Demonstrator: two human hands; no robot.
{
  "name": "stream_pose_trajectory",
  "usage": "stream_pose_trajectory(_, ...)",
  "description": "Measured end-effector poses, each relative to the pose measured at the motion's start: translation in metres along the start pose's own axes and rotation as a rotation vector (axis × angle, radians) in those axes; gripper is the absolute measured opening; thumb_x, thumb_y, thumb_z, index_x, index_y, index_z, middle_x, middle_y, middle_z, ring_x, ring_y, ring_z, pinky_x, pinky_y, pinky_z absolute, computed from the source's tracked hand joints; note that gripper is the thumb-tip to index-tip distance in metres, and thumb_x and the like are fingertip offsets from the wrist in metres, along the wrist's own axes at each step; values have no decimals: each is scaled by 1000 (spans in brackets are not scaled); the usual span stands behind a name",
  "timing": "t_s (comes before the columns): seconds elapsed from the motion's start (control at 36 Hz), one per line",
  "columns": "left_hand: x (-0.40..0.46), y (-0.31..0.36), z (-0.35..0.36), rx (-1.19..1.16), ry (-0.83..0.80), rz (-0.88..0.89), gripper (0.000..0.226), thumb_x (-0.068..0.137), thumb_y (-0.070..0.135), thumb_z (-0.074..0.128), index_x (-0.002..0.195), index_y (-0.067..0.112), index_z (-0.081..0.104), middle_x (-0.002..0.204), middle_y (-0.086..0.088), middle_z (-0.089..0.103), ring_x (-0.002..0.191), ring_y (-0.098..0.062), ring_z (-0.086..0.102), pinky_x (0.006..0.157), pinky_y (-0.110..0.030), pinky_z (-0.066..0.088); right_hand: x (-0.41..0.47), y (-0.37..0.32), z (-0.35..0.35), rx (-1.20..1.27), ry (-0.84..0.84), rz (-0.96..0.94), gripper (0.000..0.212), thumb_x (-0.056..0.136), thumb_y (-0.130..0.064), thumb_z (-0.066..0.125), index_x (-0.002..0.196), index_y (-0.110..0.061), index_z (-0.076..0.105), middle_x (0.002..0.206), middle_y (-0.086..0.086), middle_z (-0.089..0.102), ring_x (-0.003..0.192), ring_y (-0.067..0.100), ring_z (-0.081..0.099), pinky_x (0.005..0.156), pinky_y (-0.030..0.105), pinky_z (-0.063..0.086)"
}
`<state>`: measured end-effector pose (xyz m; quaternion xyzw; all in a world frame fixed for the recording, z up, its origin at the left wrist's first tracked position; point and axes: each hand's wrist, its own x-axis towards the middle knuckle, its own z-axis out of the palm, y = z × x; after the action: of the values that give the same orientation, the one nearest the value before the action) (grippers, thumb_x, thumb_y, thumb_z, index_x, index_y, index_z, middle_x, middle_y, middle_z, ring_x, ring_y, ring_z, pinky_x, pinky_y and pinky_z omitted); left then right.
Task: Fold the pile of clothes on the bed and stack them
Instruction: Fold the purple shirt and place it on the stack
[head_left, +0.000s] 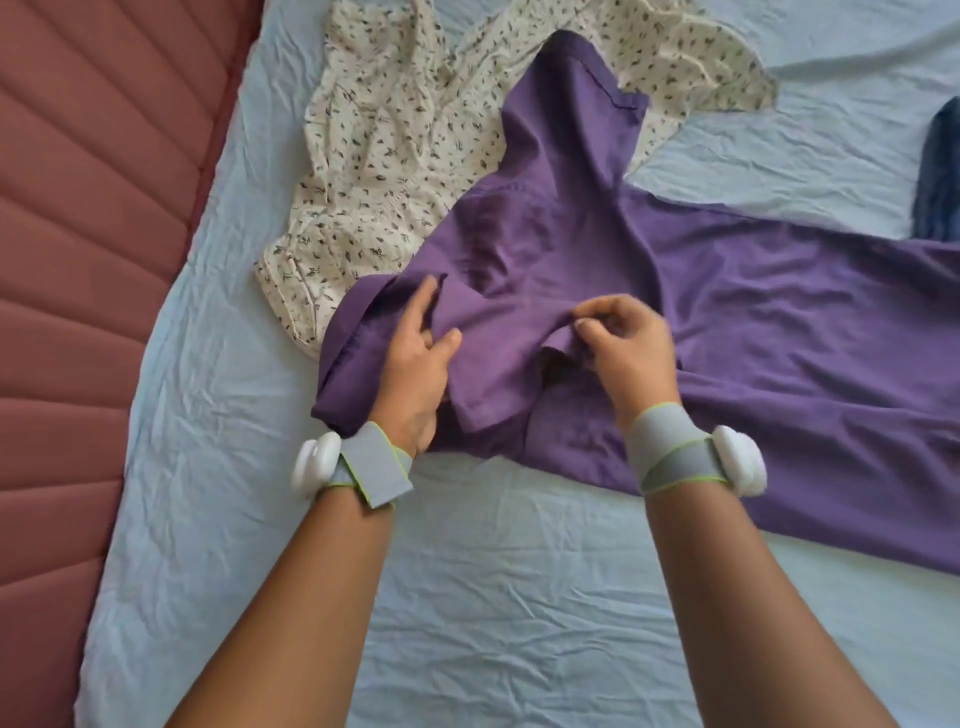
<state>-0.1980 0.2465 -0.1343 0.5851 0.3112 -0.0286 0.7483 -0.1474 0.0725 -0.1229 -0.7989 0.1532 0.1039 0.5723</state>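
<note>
Bed (493, 597): pale blue sheet, creased all over; a wide bare stretch of it lies between the person's forearms and the near edge of the view. The sheet's left edge runs diagonally against a quilted reddish-brown panel (78, 234).

Purple garment (727, 322): spread across the middle and right of the sheet, running off the right side of the view, 1 part reaching up toward the top. Its upper portion lies over the floral garment.

Floral garment (384, 140): cream with small dark sprigs, crumpled, at top centre, partly under the purple one.

Dark blue cloth (935, 171): only a strip shows at the right edge, just above the purple fabric.

Left hand (415, 364): laid on the purple garment near its rolled left edge, fingers tucked into a fold, thumb pressing the cloth from the other side.

Right hand (623, 343): fingers curled, thumb and fingertips pinching a small raised fold of the purple fabric.

2 wrist straps, left (363, 462) and right (680, 457): grey bands, each carrying a white rounded unit.
</note>
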Motion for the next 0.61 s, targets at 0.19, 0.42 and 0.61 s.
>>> stream_pose_trajectory(0.19,5,15,0,-28,-64,6,65,94,4,57,148,26,29,116,16,64,107,-1,62,94,-20,49,-56,22,-6,669,-94,241,48,87,16,43,119,-13,63,70,-3,52,55,3,44,52,16,45)
stream_pose_trajectory(0.42,0,12,-25,290,-413,9,63,84,-17,55,138,14,48,135,4,55,123,-5,50,105,-19,41,-58,36,4,658,-177,368,69,83,11,53,143,-21,41,98,4,55,71,12,44,72,36,44)
stream_pose_trajectory(0.61,17,22,-37,746,-212,198,68,83,-1,71,144,12,44,153,-2,35,132,-11,44,115,-33,32,-41,45,3,352,-190,220,77,84,15,48,149,-24,30,132,2,51,69,7,49,61,17,48)
